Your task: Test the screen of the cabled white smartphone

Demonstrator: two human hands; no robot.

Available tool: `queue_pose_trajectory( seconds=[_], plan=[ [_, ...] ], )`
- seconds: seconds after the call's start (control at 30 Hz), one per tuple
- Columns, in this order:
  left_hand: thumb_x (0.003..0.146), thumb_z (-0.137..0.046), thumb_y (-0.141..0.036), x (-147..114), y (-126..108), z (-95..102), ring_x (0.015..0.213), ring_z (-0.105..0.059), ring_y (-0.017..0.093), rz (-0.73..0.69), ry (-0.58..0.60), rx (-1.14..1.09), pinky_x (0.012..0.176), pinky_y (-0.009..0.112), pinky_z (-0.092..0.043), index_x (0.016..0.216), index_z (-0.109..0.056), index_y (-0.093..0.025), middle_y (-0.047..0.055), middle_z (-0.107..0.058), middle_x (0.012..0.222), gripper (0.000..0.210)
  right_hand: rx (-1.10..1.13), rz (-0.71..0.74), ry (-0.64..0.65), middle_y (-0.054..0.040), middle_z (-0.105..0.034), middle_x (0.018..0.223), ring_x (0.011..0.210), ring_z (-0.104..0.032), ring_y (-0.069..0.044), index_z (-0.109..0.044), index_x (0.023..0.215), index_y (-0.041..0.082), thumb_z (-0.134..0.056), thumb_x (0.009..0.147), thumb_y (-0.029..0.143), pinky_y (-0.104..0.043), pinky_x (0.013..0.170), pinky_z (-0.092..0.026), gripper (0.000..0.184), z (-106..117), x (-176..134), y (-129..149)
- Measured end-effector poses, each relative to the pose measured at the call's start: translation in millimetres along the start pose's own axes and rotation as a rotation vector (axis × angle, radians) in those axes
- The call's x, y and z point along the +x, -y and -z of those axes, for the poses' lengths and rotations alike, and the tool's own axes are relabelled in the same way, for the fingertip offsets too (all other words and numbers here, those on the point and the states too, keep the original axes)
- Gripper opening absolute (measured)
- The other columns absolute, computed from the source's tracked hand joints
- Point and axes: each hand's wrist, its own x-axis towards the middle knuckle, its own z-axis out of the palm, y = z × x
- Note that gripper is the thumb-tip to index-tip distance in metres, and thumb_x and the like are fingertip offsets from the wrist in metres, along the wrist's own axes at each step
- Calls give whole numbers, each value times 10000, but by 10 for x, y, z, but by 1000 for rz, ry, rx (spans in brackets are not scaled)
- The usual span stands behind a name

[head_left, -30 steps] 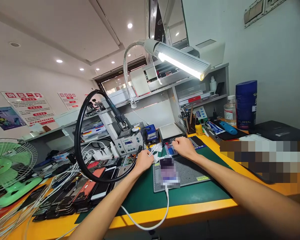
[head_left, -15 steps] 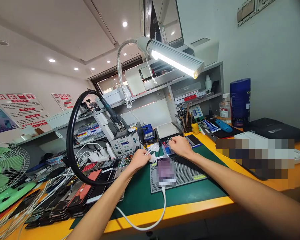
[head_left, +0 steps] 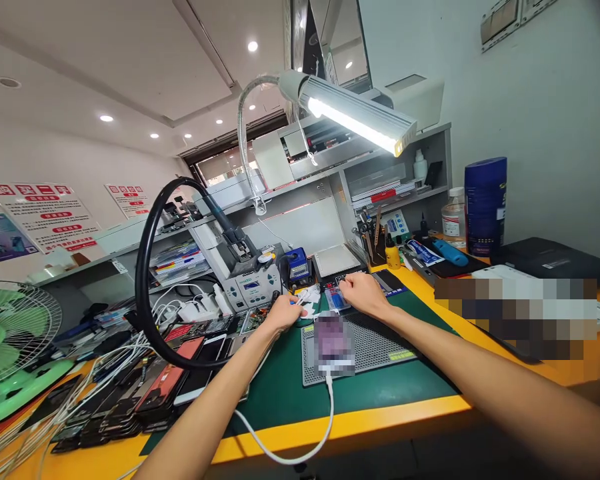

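My left hand (head_left: 284, 313) is closed, its fingertips pinched on a small thing with a bit of blue, too small to name. White crumpled tissue-like scraps (head_left: 310, 293) lie just beyond those fingers. My right hand (head_left: 364, 293) is curled with the fingers turned away, so what it holds, if anything, is hidden. Beside it sits a small clear case (head_left: 335, 300) with red and blue on it. Nearer to me, a phone (head_left: 333, 339), partly blurred out, rests on a grey perforated pad (head_left: 375, 343) with a white cable (head_left: 330, 413) running from its lower end.
A green mat (head_left: 405, 390) covers the yellow bench. Stacked phones and parts (head_left: 130, 393) crowd the left, under a black hose (head_left: 143, 267) from a grey soldering station (head_left: 253, 290). A lit lamp (head_left: 355, 117) hangs above. Bottles (head_left: 485, 207) and a black case (head_left: 555, 260) stand right.
My left hand has shifted slightly, and a bit of blue now shows at its fingertips where a thin white piece showed before. My right hand keeps its pose. The view has moved slightly.
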Motion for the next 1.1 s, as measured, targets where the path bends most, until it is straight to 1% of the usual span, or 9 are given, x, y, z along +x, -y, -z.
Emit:
queue_pose_trajectory(
  seconds=[0.13, 0.23, 0.33, 0.43, 0.5, 0.67, 0.73, 0.93, 1.1],
  plan=[
    [965, -593, -402, -25, 19, 59, 779, -654, 148, -54, -30, 7, 729, 322, -556, 1162, -622, -132, 59, -680, 995, 335, -2, 1, 2, -13, -495, 511, 508, -304, -129, -458, 522, 193, -481, 804, 266, -303, 550, -165, 292, -1, 0, 3],
    [978, -536, -311, -107, 23, 43, 709, -655, 149, -116, -48, 52, 706, 292, -523, 1104, -651, -123, 63, -719, 916, 254, -1, 5, 5, -15, -500, 515, 507, -307, -129, -451, 523, 194, -485, 802, 266, -301, 549, -169, 291, -2, -4, 3],
    [926, -528, -208, -202, 9, -26, 849, -681, 208, -190, -92, 148, 774, 287, -482, 1013, -695, -137, 104, -741, 947, 201, -3, 9, 11, -18, -508, 524, 514, -315, -132, -457, 525, 194, -481, 807, 263, -300, 552, -170, 292, -2, -10, 5],
    [899, -524, -196, -244, -23, -77, 1042, -653, 277, -240, -151, 263, 845, 316, -446, 985, -713, -161, 150, -717, 1094, 210, -8, 7, 14, -21, -516, 532, 521, -326, -136, -475, 531, 194, -477, 814, 258, -302, 557, -169, 290, -4, -12, 7],
    [917, -494, -208, -225, -47, -82, 1078, -639, 280, -249, -169, 323, 856, 327, -441, 977, -711, -165, 164, -699, 1143, 229, -12, 6, 16, -22, -520, 533, 518, -325, -136, -479, 533, 193, -476, 813, 254, -302, 557, -169, 287, -5, -13, 7],
    [910, -602, -318, -144, -61, -38, 933, -656, 218, -259, -67, 457, 857, 375, -479, 911, -685, -148, 89, -710, 953, 189, -14, 19, 21, -20, -513, 521, 506, -311, -130, -455, 525, 194, -485, 803, 257, -300, 552, -170, 287, 6, -15, 8],
    [877, -634, -313, -152, -55, 4, 939, -654, 225, -286, -39, 492, 863, 379, -477, 927, -689, -152, 86, -710, 961, 177, -13, 25, 21, -20, -511, 518, 503, -312, -128, -446, 525, 194, -485, 806, 262, -298, 550, -172, 291, 14, -15, 8],
    [856, -539, -267, -278, -58, 210, 922, -672, 253, -368, -38, 480, 783, 298, -444, 1013, -726, -215, 89, -735, 970, 250, -17, 30, 34, -27, -520, 529, 505, -316, -131, -452, 528, 194, -491, 825, 284, -303, 549, -164, 313, 17, -9, 18],
    [786, -600, -249, -397, 14, 175, 889, -680, 256, -376, 33, 442, 780, 281, -453, 814, -756, -204, 92, -746, 894, 164, -19, 28, 43, -31, -525, 527, 514, -319, -140, -460, 526, 197, -489, 827, 282, -308, 555, -157, 314, 31, -24, 56]
  ],
)
